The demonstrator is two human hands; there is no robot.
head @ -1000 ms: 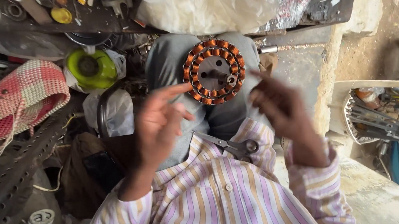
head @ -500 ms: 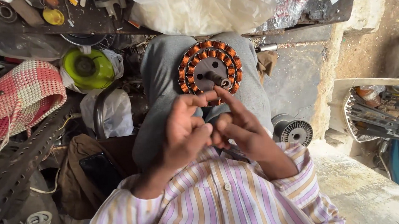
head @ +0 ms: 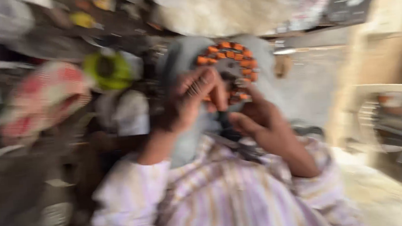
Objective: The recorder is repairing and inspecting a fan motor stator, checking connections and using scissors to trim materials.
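Frame heavily blurred. Your striped shirt [head: 224, 195] fills the foreground below both hands. The ring of orange coils [head: 228, 69] lies on your grey-trousered lap, just above the hands. Your left hand [head: 188, 102] curls over its lower-left edge; your right hand [head: 257, 119] touches its lower right. Cannot tell whether either grasp is closed.

Two hands, left [head: 188, 100] and right [head: 257, 119], one orange-wound stator ring [head: 230, 62], one green round object [head: 110, 69].

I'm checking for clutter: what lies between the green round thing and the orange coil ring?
In the blurred head view, only dark clutter and grey cloth separate the green round thing from the orange coil ring.
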